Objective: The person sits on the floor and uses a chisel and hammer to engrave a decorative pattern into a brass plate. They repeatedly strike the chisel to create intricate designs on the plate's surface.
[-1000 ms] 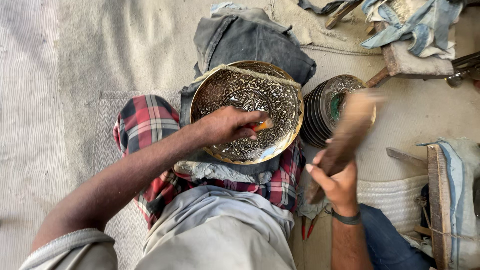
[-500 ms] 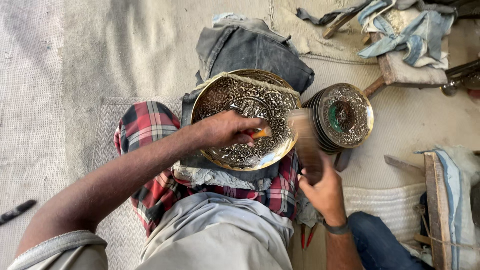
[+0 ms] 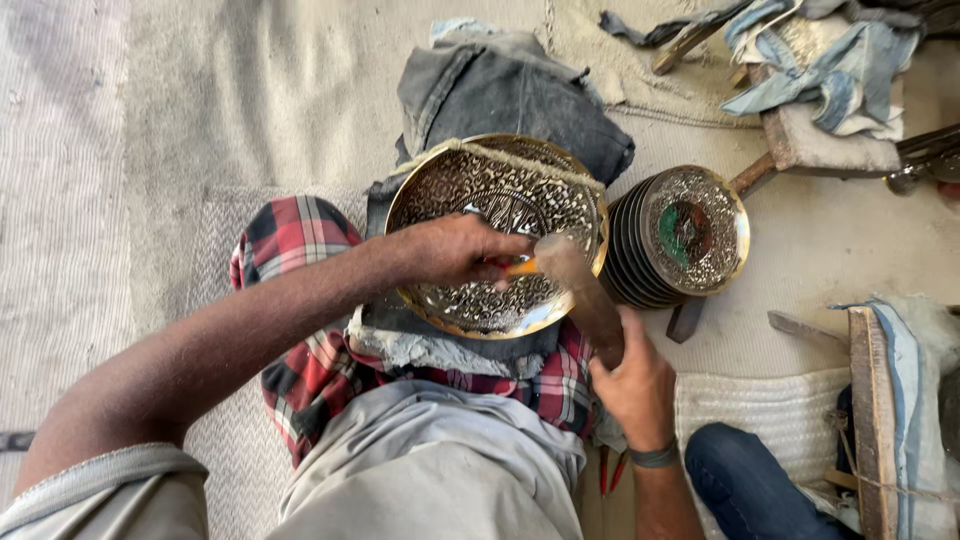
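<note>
Brass plate (image 3: 497, 240), round and densely engraved, lay tilted across the person's lap on a grey cloth pad (image 3: 440, 345) over a red plaid cloth (image 3: 300, 240), directly under the left hand (image 3: 455, 250). Judged stiff and fairly light for its width: thin sheet metal, rigid at the raised rim, likely to dent or scar if struck off the mark. Polished rim looked slippery; best hold would be at the rim edge or flat pressure on the face, as the pad beneath gave it some grip.

Left hand was clenched around a small chisel with an orange shank (image 3: 520, 266), fingers curled tight, knuckles resting on the plate's face near its centre. Chisel tip was hidden by the mallet head, so contact point could not be read.

Right hand (image 3: 635, 385) was closed around the handle of a wooden mallet (image 3: 582, 290), whose head sat blurred just beside the chisel's upper end; touching or just apart could not be told.

Beyond the right hand, a stack of smaller plates (image 3: 680, 235) leaned on edge, just beside the big plate's rim. Folded grey fabric (image 3: 510, 90) lay past the plate, farther from both hands.
</note>
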